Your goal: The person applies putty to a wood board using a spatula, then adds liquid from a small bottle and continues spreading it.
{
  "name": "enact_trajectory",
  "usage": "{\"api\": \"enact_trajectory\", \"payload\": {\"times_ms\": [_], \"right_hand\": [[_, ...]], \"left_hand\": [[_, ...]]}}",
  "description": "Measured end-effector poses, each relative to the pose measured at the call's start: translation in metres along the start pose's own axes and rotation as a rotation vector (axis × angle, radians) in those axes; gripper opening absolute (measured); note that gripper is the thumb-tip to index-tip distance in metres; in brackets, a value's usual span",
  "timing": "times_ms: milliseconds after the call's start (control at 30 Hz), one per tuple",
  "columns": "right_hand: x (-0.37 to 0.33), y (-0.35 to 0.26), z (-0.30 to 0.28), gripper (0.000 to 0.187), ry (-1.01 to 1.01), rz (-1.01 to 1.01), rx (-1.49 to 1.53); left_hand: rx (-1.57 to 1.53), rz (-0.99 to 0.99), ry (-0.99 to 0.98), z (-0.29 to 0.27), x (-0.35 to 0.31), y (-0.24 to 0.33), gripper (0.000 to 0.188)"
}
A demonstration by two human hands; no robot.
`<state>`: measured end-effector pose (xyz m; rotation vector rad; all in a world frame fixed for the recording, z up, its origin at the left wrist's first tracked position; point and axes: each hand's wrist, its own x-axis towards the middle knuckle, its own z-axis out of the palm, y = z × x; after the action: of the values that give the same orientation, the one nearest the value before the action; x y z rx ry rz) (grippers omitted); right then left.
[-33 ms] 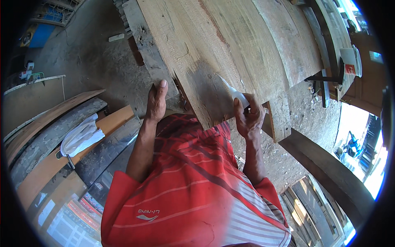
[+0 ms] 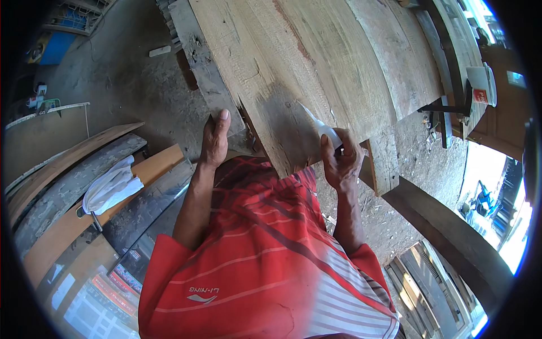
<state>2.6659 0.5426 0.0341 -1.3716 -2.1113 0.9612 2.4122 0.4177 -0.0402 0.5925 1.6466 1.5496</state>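
My right hand (image 2: 343,162) is closed round a small white squeeze bottle (image 2: 329,134) with a long tapered nozzle. The nozzle points away and to the left, its tip over a wooden board (image 2: 226,39), beside a dark, wet-looking patch (image 2: 285,121) near the board's close end. Whether the tip touches the wood I cannot tell. At the near end of a weathered grey plank (image 2: 209,73), left of the board, is my left hand (image 2: 215,138). Its thumb rests up along the plank's corner, and the other fingers curl mostly out of sight at the edge.
More boards (image 2: 361,62) lie side by side to the right of the patched one. Curved planks (image 2: 73,175) and a white cloth (image 2: 113,186) are at the left. A dark beam (image 2: 451,237) slants across the lower right. A white cup (image 2: 480,85) stands far right.
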Motion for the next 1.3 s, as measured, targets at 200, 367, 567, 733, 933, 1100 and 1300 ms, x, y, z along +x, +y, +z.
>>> {"api": "enact_trajectory", "payload": {"times_ms": [200,367,567,733,933,1100,1300], "right_hand": [[0.003,-0.005,-0.001,0.019,-0.012,-0.015,-0.027],[0.004,-0.009,-0.002,0.019,-0.008,-0.016,-0.021],[0.006,-0.008,-0.001,0.018,-0.002,-0.049,-0.034],[0.005,-0.01,-0.001,0.017,-0.006,-0.031,-0.031],[0.005,-0.009,0.001,0.017,0.001,-0.031,-0.01],[0.005,-0.011,0.001,0.017,0.004,-0.033,-0.023],[0.005,-0.011,0.001,0.017,0.007,-0.038,-0.021]], "left_hand": [[0.016,-0.018,-0.004,-0.005,-0.001,-0.007,0.043],[0.019,0.015,0.016,-0.002,-0.001,-0.005,0.041],[0.001,0.004,0.007,-0.003,0.001,-0.006,0.041],[-0.021,0.019,0.011,0.0,0.001,-0.001,0.041],[-0.006,0.014,-0.014,-0.005,0.001,-0.006,0.042],[-0.022,0.015,-0.034,-0.006,0.002,-0.006,0.043],[-0.042,0.028,-0.016,-0.005,0.002,-0.007,0.039]]}}
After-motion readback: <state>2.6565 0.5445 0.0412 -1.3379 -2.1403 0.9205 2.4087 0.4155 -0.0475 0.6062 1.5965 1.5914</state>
